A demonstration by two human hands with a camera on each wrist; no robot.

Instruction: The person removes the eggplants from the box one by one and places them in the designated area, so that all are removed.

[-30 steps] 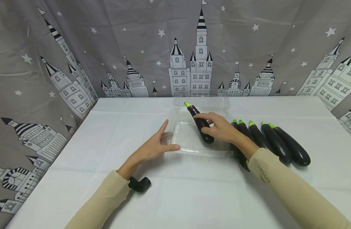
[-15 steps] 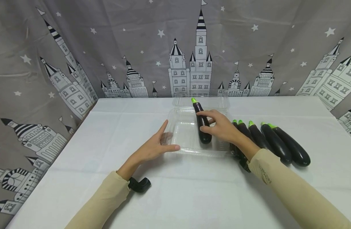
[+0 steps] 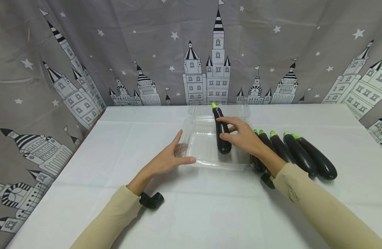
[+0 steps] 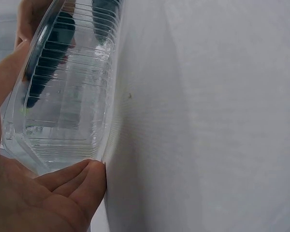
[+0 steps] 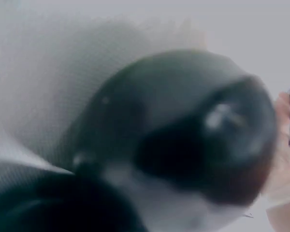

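Note:
A clear plastic clamshell box (image 3: 201, 147) lies unfolded on the white table, its lid at the back. Over the right part of its base, my right hand (image 3: 243, 137) grips a dark eggplant (image 3: 223, 141) between thumb and fingers, its green stem end pointing away. Whether the eggplant touches the box floor I cannot tell. My left hand (image 3: 164, 159) rests against the box's left side with thumb and fingers spread. In the left wrist view, straight fingers (image 4: 89, 188) touch the box's end wall. Dark, blurred eggplant ends (image 5: 183, 130) fill much of the right wrist view.
Several more eggplants (image 3: 318, 157) lie side by side to the right of the box, partly behind my right forearm. A grey curtain (image 3: 122, 41) printed with castles hangs along the table's back and left edges.
The held eggplant has turned from slanting left to nearly straight front to back, and moved slightly right and away. My left hand has kept its place on the box.

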